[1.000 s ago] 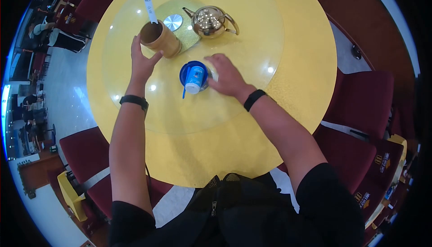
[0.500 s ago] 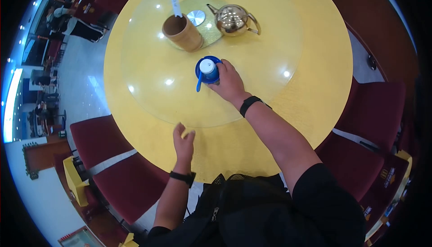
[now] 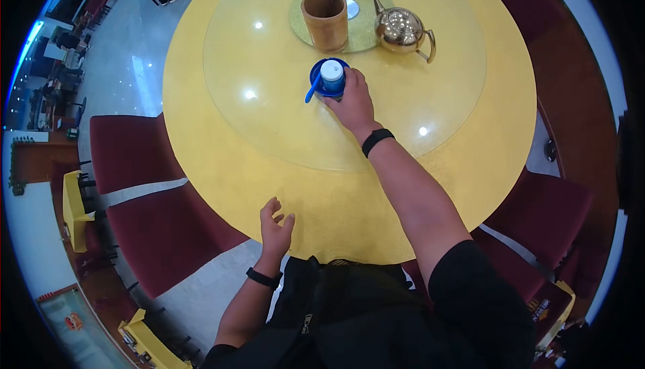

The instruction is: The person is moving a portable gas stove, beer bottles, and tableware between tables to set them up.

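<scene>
I have the right hand (image 3: 353, 104) curled against the white-capped bottle (image 3: 331, 72) and blue dish (image 3: 315, 73), upper centre; its grip I cannot tell. The left hand (image 3: 275, 232) hangs spread, lower centre-left.

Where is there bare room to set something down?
Free: the glass turntable left of the blue dish, and the yellow tabletop right of the right forearm. Crowded: around the white-capped jar, with the right hand and bamboo cup close.

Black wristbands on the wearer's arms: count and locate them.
2: the left band circles the wrist of the left hand; the right band circles the wrist of the right hand.
</scene>
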{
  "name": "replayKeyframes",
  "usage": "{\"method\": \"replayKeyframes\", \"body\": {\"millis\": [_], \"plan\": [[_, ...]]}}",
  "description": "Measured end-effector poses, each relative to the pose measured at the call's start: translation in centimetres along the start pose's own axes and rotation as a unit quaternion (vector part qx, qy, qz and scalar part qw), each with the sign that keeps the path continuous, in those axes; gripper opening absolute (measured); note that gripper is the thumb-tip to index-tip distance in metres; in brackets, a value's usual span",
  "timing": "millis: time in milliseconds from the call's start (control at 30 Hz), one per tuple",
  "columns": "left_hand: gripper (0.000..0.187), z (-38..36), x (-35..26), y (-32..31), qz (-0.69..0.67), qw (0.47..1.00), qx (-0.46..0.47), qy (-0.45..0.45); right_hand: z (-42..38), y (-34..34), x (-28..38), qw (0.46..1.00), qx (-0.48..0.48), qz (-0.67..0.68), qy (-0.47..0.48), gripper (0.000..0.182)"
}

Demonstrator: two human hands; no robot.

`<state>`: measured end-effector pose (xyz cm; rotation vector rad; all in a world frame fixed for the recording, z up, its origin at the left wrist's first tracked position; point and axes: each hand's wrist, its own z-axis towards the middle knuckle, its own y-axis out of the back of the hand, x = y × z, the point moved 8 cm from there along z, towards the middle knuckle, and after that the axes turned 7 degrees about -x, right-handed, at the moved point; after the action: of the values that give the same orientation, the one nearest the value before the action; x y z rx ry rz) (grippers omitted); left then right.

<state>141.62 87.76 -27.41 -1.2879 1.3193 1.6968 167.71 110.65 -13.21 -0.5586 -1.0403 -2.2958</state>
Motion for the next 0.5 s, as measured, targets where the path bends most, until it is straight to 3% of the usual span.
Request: {"method": "replayKeyframes", "body": {"millis": [500], "plan": [[0.059,-2.5,1.9,0.0,0.004,1.000,0.022,0.022,1.7,1.5,-0.3,1.000,-0.016,0.009,0.002,0.075]]}}
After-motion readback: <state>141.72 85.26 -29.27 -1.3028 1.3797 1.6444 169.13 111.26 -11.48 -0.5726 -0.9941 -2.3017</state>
